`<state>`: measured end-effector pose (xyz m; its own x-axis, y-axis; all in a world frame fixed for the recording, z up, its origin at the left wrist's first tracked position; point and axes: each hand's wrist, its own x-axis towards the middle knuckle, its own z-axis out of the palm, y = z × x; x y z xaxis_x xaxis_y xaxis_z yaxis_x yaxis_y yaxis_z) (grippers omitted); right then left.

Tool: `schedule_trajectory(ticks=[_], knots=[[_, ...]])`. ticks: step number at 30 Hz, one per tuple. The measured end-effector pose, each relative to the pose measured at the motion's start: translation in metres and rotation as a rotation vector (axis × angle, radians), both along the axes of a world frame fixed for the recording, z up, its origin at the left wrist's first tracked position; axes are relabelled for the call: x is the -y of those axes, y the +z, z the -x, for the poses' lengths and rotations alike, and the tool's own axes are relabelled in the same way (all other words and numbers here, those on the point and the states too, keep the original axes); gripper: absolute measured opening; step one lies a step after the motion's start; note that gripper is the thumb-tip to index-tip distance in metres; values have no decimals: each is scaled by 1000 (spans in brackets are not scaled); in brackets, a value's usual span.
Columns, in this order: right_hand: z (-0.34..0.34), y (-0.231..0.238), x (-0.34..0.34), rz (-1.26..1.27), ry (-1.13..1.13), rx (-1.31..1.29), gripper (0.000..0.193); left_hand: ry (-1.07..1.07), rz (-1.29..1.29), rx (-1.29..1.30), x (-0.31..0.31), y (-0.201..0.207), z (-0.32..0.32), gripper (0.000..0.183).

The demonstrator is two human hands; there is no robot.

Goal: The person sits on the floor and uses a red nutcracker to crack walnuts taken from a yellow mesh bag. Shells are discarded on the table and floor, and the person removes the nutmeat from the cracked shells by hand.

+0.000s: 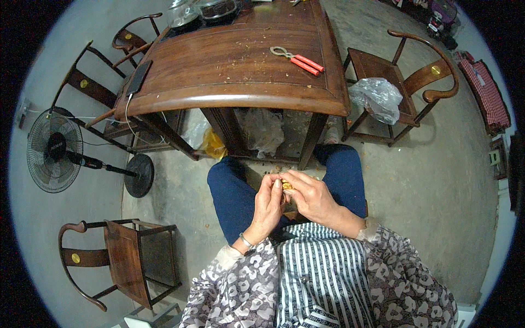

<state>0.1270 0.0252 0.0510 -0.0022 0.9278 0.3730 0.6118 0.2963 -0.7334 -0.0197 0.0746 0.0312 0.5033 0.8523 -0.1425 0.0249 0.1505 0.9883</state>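
Observation:
Above my lap, my left hand (268, 199) and my right hand (311, 195) meet, their fingertips closed around a small yellow-brown nut (287, 186). Only part of the nut shows between the fingers, and its exact kind cannot be made out. The left thumb lies along its near left side, while the right fingers bend over it from the right. A bracelet circles my left wrist. Beyond my knees, on the wooden table (219, 71), lies a plier-type nutcracker (297, 60) with red handles and rounded metal jaws, out of reach of both hands' present grip.
Crumbs dot the tabletop. A phone (140, 76) with a white cable lies at its left edge, glass-lidded pots (216, 10) at the back. A standing fan (57, 150) and wooden chairs (131, 262) are left; a chair bearing a plastic bag (377, 100) is right.

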Motion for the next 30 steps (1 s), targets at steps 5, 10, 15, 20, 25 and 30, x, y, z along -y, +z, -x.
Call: schedule_trajectory(ticks=[5, 10, 15, 20, 25, 30], knots=[[3, -4, 0, -53, -28, -17, 38, 69, -21, 95, 5, -7, -7, 22], [7, -4, 2, -35, -41, 12, 38, 147, 106, 166, 10, -7, -10, 23], [9, -6, 2, -73, -42, -70, 36, 152, 296, 246, 7, -5, -5, 27], [5, -2, -5, -7, -3, -152, 34, 149, 278, 240, 4, -6, -3, 27], [6, -13, -2, 308, 10, -674, 31, 153, 389, 301, 0, 5, -4, 25], [3, -15, -3, 393, 69, -993, 29, 133, 395, 335, -3, 5, -1, 24]])
